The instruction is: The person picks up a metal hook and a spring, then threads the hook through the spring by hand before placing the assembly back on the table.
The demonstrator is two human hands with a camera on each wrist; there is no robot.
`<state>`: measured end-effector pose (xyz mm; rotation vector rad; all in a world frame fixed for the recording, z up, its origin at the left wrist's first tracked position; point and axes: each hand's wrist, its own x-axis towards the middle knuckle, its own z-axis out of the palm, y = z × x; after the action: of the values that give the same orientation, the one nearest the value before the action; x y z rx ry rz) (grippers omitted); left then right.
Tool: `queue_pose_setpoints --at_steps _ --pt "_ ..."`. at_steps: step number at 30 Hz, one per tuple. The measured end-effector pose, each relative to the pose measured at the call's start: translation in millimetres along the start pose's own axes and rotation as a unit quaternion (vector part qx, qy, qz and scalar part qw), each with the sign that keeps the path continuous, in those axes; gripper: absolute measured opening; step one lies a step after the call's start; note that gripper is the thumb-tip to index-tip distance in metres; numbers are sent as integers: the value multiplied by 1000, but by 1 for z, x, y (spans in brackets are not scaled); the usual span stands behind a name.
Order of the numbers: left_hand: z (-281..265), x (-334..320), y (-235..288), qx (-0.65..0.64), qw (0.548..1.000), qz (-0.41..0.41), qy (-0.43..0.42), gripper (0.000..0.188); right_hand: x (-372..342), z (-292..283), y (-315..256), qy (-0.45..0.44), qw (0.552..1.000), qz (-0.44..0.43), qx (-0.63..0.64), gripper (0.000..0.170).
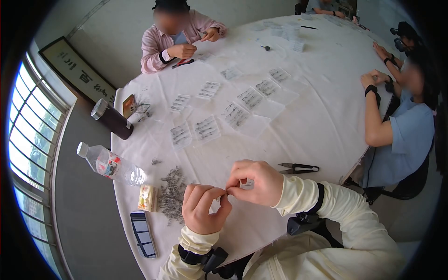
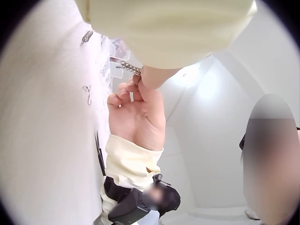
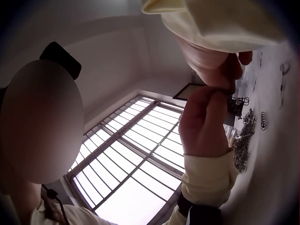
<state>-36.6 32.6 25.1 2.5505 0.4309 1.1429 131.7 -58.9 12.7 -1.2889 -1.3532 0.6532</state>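
Both hands meet fingertip to fingertip above the near side of the table. My left hand (image 1: 203, 210) pinches a small metal coil spring (image 2: 130, 68), whose open coils stick out past the fingertips in the left wrist view. From the other side my right hand (image 1: 256, 184) brings thumb and forefinger together on the same small piece; the gripped part is hidden behind the fingers. Beside the left hand lies a heap of metal springs (image 1: 172, 196). A loose spring (image 2: 87, 36) and a small hook (image 2: 88, 93) lie on the white cloth.
Black-handled snips (image 1: 298, 168) lie beyond my right wrist. At the left are a phone (image 1: 143, 234), a tissue packet (image 1: 148, 198), a water bottle (image 1: 112, 165) and a dark flask (image 1: 112, 119). Clear boxes (image 1: 205, 128) of tackle spread across the middle. Other people sit around the table.
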Motion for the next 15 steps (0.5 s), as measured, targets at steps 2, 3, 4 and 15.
queue_pose_setpoints --at_steps 2,3,4,15 --pt "2 0 0 -8 1000 -7 1 21 1 -1 0 -2 999 -27 -22 7" --pt "1 0 0 -13 1000 -14 -1 21 2 -1 0 1 999 -25 -21 7" --pt "1 0 0 -17 1000 -21 -6 20 1 0 0 4 999 -33 -24 6" --pt "0 6 -2 -107 985 -129 -38 18 3 -1 0 8 999 -53 -8 5"
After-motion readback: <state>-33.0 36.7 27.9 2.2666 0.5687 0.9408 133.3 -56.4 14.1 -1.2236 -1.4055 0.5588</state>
